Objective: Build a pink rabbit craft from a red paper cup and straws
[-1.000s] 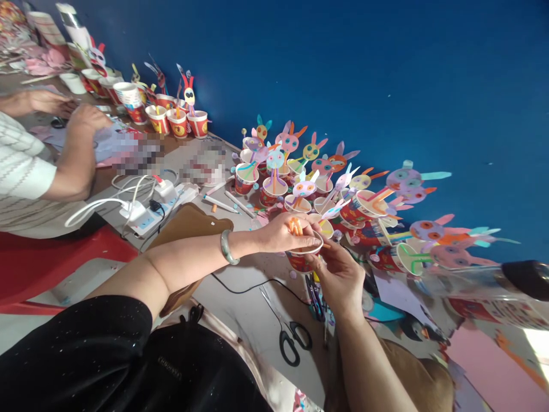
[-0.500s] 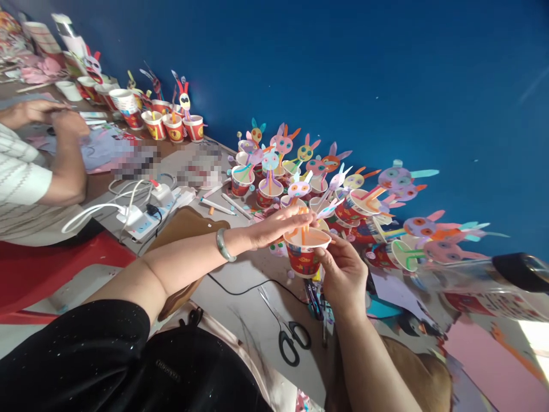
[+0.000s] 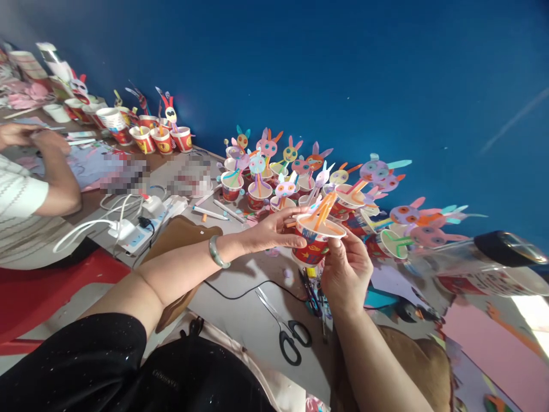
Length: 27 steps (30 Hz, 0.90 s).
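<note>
A red patterned paper cup (image 3: pixel 311 252) is held above the table between both my hands, its open mouth facing up and tilted slightly. Orange paper strips (image 3: pixel 325 210) rise from inside it, leaning together. My right hand (image 3: pixel 346 269) grips the cup's right side, with its thumb at the rim. On the left side, my left hand (image 3: pixel 277 232) has its thumb across the front wall and its fingers behind, partly hidden by the cup. Just beyond stand several similar cups (image 3: pixel 259 200) with colourful paper rabbit faces. Black-handled scissors (image 3: pixel 285 329) lie below the cup.
A power strip (image 3: pixel 148 232) with white cables sits left, near a brown cushioned mat (image 3: pixel 180 246). At right are a clear bottle (image 3: pixel 467 260) and pink paper (image 3: pixel 489 337). Markers (image 3: pixel 210 213) lie behind my left hand. Another person's arm (image 3: pixel 58 171) rests on the table at far left.
My left hand has come down from above the strips to the cup's side. The orange strips now stand up higher and lean right. The view has shifted slightly.
</note>
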Each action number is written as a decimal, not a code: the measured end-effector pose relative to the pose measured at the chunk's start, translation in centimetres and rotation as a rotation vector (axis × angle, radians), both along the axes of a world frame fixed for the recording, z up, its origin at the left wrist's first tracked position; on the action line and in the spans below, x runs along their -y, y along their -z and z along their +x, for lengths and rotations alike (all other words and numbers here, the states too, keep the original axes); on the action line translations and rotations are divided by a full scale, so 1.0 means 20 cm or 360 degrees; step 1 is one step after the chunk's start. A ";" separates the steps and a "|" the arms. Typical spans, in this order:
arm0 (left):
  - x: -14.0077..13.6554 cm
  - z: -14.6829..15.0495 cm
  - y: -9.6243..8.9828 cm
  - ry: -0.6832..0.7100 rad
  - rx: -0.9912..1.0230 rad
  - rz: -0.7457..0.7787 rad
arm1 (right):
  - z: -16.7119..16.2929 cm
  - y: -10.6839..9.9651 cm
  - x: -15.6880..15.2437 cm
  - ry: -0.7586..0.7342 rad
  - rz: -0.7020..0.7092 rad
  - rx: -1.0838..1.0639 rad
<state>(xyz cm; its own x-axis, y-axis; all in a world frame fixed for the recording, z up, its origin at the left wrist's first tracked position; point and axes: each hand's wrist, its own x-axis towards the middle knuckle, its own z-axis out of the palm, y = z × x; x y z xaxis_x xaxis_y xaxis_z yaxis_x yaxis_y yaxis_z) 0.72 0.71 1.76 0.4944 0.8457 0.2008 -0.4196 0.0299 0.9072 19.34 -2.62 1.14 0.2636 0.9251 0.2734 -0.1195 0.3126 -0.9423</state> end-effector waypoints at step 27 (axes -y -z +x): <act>0.02 -0.04 -0.03 -0.0097 -0.0261 0.0069 | 0.05 0.04 -0.04 0.0031 0.0009 0.0258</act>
